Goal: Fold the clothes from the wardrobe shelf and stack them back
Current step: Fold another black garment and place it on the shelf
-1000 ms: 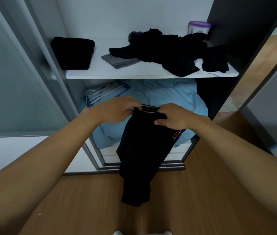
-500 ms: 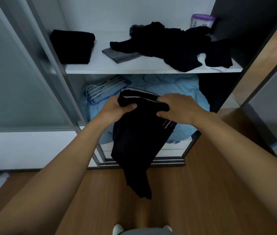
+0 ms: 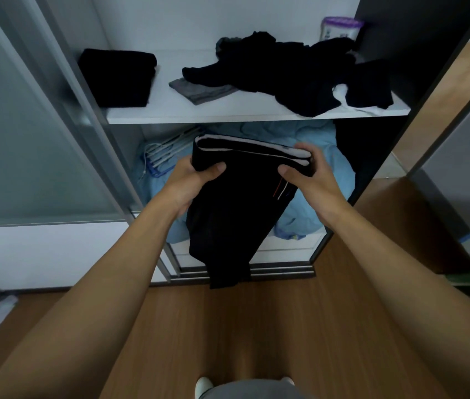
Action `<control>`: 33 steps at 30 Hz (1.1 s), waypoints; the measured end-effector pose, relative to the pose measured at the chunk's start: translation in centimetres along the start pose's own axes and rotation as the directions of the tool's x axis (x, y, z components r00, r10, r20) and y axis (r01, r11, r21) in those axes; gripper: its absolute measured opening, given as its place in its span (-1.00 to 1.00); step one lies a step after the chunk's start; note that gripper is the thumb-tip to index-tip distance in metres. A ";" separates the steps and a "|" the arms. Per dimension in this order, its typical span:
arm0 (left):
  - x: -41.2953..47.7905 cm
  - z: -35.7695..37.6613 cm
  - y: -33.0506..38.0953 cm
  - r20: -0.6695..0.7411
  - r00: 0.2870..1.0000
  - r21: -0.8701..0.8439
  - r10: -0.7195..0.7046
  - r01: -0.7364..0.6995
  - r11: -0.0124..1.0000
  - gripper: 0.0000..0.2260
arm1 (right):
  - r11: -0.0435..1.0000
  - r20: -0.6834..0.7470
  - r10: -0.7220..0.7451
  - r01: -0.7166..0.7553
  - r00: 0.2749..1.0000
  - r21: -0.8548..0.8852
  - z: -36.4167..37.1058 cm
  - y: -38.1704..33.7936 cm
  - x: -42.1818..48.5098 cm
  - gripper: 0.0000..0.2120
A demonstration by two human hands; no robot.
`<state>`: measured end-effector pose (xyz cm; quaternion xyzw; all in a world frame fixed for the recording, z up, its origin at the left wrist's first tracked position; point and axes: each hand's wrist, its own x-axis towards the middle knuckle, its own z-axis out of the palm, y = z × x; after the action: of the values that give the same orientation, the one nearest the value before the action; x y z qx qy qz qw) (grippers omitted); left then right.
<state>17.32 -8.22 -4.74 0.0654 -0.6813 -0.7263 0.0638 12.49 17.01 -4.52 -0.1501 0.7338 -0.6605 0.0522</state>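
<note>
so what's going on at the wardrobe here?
A person is partway through folding laundry. The left hand and right hand grip the top of a black garment with a white-edged band, which hangs down in front of the wardrobe. On the white wardrobe shelf, a folded black stack sits at the left. A loose heap of dark clothes lies unfolded at the right, beside a flat grey cloth.
</note>
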 end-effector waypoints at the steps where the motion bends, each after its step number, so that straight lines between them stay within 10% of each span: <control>1: 0.0 0.2 0.2 -0.004 1.000 -0.006 -0.002 0.002 1.000 -0.85 | 0.995 0.023 0.078 -0.079 0.997 0.060 0.1 0.5 0.0 -0.73; 33: -0.3 1.7 2.8 -0.056 0.994 -0.111 -0.090 0.083 0.990 -0.55 | 0.943 0.153 0.169 -0.205 0.974 0.262 -0.5 -2.5 0.8 -0.81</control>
<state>17.28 -6.72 -1.84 0.1136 -0.6352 -0.7619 0.0566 11.96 17.08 -1.85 -0.1132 0.6405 -0.7374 0.1823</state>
